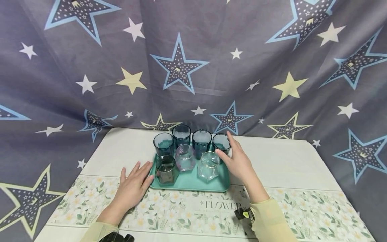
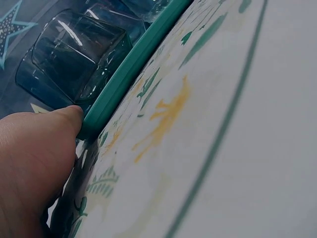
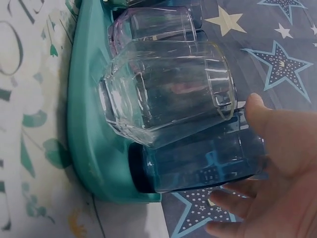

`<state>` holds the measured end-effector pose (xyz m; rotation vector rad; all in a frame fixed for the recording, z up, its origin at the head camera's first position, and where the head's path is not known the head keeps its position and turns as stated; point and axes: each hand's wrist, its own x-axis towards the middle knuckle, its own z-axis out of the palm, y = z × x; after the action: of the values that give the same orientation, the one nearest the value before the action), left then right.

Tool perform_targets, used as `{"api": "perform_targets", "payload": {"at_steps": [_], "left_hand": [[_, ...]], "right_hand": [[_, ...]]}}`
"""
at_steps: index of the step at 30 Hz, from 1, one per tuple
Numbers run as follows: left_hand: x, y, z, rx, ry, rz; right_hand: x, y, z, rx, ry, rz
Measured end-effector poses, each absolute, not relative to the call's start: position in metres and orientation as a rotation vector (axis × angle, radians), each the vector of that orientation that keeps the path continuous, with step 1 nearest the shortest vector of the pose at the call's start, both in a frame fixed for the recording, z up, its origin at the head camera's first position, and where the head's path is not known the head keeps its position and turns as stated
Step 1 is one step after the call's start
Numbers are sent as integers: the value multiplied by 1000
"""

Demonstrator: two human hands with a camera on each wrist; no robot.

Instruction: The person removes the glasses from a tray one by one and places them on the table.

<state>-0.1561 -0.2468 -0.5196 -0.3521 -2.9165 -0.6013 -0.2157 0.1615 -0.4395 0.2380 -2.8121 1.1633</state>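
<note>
Container: teal tray (image 1: 187,185), set on the white worktop (image 1: 287,164), its front edge along the printed floral strip (image 1: 169,215).
Tray contents: seven glasses, all upright, mouths up.
Rear group: four blue glasses, namely the left-end blue glass (image 1: 164,145), the rearmost blue glass (image 1: 181,135), the inner blue glass (image 1: 202,144) and the right-end blue glass (image 1: 220,144).
Front group: dark glass (image 1: 166,169) at left, pink-tinted glass (image 1: 185,158) at centre and slightly farther back, clear glass (image 1: 208,166) at right.
Glass contents: cannot be told.
Left hand (image 1: 133,186): fingers extended and spread, contacting the left edge of the tray; the dark glass is the nearest glass, just inside that edge.
Right hand (image 1: 240,164): held wide around the upper part of the right-end blue glass, thumb on the near side beside the clear glass, fingers on the far side; firmness of contact cannot be told.
Right-end blue glass position: right rear of the tray, between thumb and fingers of the right hand, partly behind the thumb in the head view.
Backdrop: grey star-print cloth (image 1: 217,84) behind the worktop.
</note>
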Motion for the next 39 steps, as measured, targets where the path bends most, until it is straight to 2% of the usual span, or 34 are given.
{"api": "perform_targets", "payload": {"at_steps": [21,39], "left_hand": [[-156,-247,-523,-374,-2909,-589],[-155,-245,-523,-368,-2913,-581]], "right_hand": [[-227,160,-443,220,-2720,1392],[-233,159,-442,35,-2671,1448]]}}
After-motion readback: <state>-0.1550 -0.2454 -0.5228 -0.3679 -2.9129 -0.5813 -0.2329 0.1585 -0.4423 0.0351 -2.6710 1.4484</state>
